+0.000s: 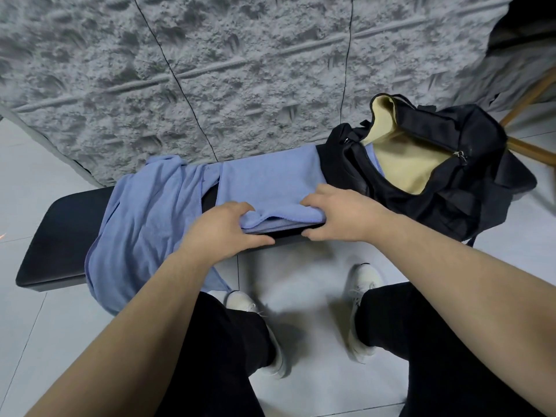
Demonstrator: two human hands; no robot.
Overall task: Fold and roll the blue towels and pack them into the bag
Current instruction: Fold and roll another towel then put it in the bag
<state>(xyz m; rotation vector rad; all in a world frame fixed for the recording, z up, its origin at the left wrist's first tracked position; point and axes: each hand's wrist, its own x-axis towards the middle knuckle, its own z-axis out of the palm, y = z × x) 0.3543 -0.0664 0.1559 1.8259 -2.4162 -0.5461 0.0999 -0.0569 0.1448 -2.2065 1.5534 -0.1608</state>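
Folded blue towel (270, 179) lies flat on black bench (60, 236), just left of bag (451, 188), far corner tucked into bag mouth. Left hand (222, 230) grips towel's near edge, fingers curled over fold, thumb beneath. Right hand (340, 215) pinches same edge nearer bag, fingers on top, thumb under. Second blue towel (141, 224), crumpled, lies on bench farther left of bag, draping over front edge. Bag unzipped, tan lining (403, 164) showing.

A black padded bench (57, 233) carries two blue towels (270, 179) (141, 224) and an open black bag (445, 176).
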